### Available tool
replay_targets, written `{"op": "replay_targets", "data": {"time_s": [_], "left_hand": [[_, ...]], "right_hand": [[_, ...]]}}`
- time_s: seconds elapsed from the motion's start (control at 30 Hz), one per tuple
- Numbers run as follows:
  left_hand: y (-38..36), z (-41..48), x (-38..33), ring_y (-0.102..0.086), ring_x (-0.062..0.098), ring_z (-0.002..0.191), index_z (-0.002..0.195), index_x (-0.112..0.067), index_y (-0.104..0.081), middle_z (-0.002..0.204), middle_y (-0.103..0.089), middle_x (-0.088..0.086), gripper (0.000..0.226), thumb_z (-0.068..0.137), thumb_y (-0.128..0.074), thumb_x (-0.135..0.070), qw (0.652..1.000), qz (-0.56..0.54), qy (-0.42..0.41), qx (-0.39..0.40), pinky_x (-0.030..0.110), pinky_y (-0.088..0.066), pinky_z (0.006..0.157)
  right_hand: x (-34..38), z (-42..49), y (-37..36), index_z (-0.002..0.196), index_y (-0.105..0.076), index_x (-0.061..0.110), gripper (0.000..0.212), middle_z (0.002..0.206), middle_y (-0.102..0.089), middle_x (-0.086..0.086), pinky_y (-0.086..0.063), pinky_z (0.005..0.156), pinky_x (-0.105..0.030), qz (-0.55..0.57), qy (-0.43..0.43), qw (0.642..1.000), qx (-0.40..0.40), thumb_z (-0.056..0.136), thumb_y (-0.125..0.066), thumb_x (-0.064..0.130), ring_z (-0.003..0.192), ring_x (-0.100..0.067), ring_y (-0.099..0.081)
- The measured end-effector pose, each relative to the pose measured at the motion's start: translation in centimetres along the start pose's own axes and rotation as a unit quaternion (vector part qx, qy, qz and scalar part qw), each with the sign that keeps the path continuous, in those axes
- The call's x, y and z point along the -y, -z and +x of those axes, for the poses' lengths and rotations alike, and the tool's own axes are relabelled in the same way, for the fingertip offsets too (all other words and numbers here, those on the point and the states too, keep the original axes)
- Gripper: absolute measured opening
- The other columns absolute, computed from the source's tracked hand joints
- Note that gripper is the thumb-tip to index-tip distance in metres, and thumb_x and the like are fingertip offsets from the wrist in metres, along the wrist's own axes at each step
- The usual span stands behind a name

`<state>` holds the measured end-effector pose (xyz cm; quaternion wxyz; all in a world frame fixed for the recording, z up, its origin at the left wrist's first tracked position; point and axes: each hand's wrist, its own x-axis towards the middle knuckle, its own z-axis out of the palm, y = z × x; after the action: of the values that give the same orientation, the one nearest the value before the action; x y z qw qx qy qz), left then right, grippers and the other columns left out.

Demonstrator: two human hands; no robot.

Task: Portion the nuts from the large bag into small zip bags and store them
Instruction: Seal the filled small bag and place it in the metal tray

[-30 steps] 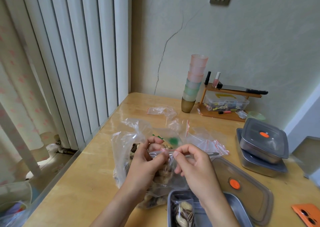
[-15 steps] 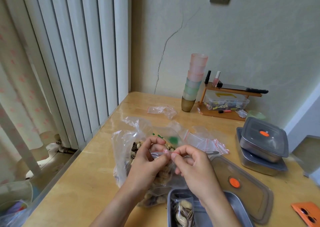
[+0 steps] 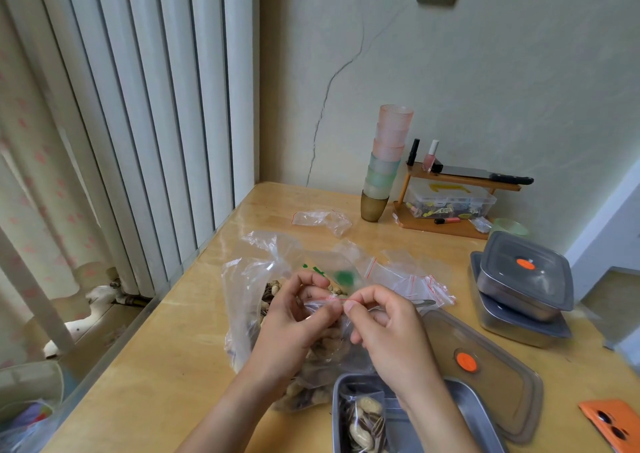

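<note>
A large clear bag of nuts [image 3: 247, 300] lies open on the wooden table [image 3: 166, 366]. Over it, my left hand [image 3: 294, 324] and my right hand [image 3: 388, 331] pinch the red-striped top edge of a small zip bag [image 3: 332, 331] with nuts inside. A filled small bag [image 3: 362, 421] lies in an open steel container [image 3: 464, 397] at the front edge. Several empty zip bags [image 3: 408, 276] lie behind my hands.
A grey lid with an orange dot [image 3: 485, 362] lies to the right. Two stacked lidded containers [image 3: 526, 286] stand at the far right. A stack of cups [image 3: 384, 165], a small wooden shelf [image 3: 446, 206] and an orange phone [image 3: 613, 425] are also on the table.
Both hands have shifted slightly along the small bag's top edge, thumbs and forefingers close together on the seal. The rest stays where it was.
</note>
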<state>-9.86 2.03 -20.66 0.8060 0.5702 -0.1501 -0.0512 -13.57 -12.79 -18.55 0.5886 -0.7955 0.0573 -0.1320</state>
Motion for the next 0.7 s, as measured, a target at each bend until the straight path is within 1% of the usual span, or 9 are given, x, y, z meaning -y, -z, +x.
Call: {"op": "replay_targets", "data": {"time_s": [0.1, 0.23, 0.33, 0.43, 0.5, 0.53, 0.6, 0.67, 0.7], "left_hand": [[0.09, 0.04, 0.19, -0.067, 0.019, 0.086, 0.115, -0.007, -0.060, 0.095, -0.069, 0.011, 0.028, 0.091, -0.073, 0.000, 1.000, -0.012, 0.002, -0.018, 0.023, -0.055, 0.075], [0.17, 0.07, 0.24, -0.064, 0.015, 0.080, 0.115, -0.007, -0.060, 0.089, -0.065, 0.008, 0.025, 0.093, -0.068, 0.002, 1.000, -0.001, -0.003, -0.026, 0.023, -0.053, 0.072], [0.31, 0.11, 0.42, -0.063, 0.015, 0.079, 0.113, -0.009, -0.062, 0.087, -0.065, 0.007, 0.024, 0.092, -0.068, 0.002, 0.999, -0.006, 0.007, -0.044, 0.024, -0.051, 0.072], [0.32, 0.12, 0.60, -0.064, 0.015, 0.080, 0.113, -0.010, -0.062, 0.087, -0.064, 0.007, 0.025, 0.091, -0.069, 0.001, 0.999, -0.007, 0.010, -0.049, 0.026, -0.052, 0.075], [0.35, 0.10, 0.73, -0.063, 0.016, 0.080, 0.110, -0.013, -0.063, 0.089, -0.064, 0.007, 0.025, 0.088, -0.072, -0.007, 0.999, 0.009, 0.000, -0.042, 0.028, -0.053, 0.076], [0.35, 0.07, 0.76, -0.063, 0.016, 0.081, 0.109, -0.015, -0.064, 0.090, -0.064, 0.007, 0.025, 0.085, -0.072, -0.012, 0.999, 0.017, -0.004, -0.036, 0.029, -0.054, 0.075], [0.30, 0.07, 0.75, -0.063, 0.016, 0.083, 0.106, -0.020, -0.066, 0.093, -0.066, 0.007, 0.022, 0.086, -0.072, -0.015, 0.999, 0.036, -0.007, -0.025, 0.027, -0.054, 0.076], [0.25, 0.05, 0.73, -0.064, 0.015, 0.085, 0.105, -0.018, -0.066, 0.094, -0.067, 0.008, 0.019, 0.092, -0.072, -0.005, 0.999, 0.035, -0.011, -0.019, 0.025, -0.054, 0.077], [0.24, 0.04, 0.70, -0.064, 0.016, 0.085, 0.106, -0.015, -0.065, 0.093, -0.066, 0.009, 0.020, 0.093, -0.069, 0.001, 0.999, 0.033, -0.015, -0.018, 0.024, -0.054, 0.078]], "right_hand": [[0.05, -0.01, 0.10, 0.083, -0.068, 0.020, 0.012, 0.057, -0.064, 0.002, -0.047, 0.063, -0.036, 0.012, -0.004, 1.000, -0.010, 0.095, -0.069, 0.017, 0.055, -0.012, -0.062], [0.07, -0.08, 0.05, 0.083, -0.067, 0.021, 0.012, 0.059, -0.064, 0.003, -0.047, 0.062, -0.032, 0.007, -0.002, 1.000, 0.009, 0.094, -0.069, 0.017, 0.057, -0.012, -0.064], [0.08, -0.17, -0.08, 0.082, -0.067, 0.027, 0.015, 0.068, -0.067, 0.004, -0.046, 0.060, -0.031, 0.004, 0.007, 0.999, 0.031, 0.094, -0.070, 0.018, 0.060, -0.014, -0.064], [-0.08, -0.16, -0.15, 0.086, -0.068, 0.034, 0.014, 0.072, -0.070, 0.002, -0.050, 0.063, -0.038, -0.014, 0.025, 0.999, 0.038, 0.093, -0.074, 0.025, 0.062, -0.022, -0.064], [-0.27, -0.14, -0.19, 0.087, -0.070, 0.035, 0.011, 0.070, -0.070, -0.004, -0.053, 0.063, -0.045, -0.029, 0.035, 0.998, 0.033, 0.093, -0.075, 0.027, 0.063, -0.032, -0.064], [-0.37, -0.11, -0.17, 0.086, -0.070, 0.034, 0.012, 0.069, -0.070, -0.006, -0.054, 0.064, -0.047, -0.032, 0.035, 0.998, 0.027, 0.093, -0.075, 0.025, 0.063, -0.033, -0.064], [-0.49, 0.00, -0.05, 0.084, -0.072, 0.030, 0.013, 0.068, -0.070, -0.006, -0.053, 0.064, -0.045, -0.028, 0.026, 0.999, 0.015, 0.093, -0.074, 0.021, 0.057, -0.025, -0.062], [-0.58, 0.11, 0.14, 0.083, -0.073, 0.025, 0.013, 0.066, -0.071, -0.002, -0.050, 0.062, -0.038, -0.012, 0.010, 1.000, 0.009, 0.094, -0.074, 0.019, 0.056, -0.014, -0.062], [-0.59, 0.14, 0.19, 0.084, -0.073, 0.023, 0.011, 0.065, -0.070, 0.000, -0.049, 0.060, -0.032, -0.003, 0.002, 1.000, 0.012, 0.094, -0.074, 0.018, 0.056, -0.011, -0.062]]}}
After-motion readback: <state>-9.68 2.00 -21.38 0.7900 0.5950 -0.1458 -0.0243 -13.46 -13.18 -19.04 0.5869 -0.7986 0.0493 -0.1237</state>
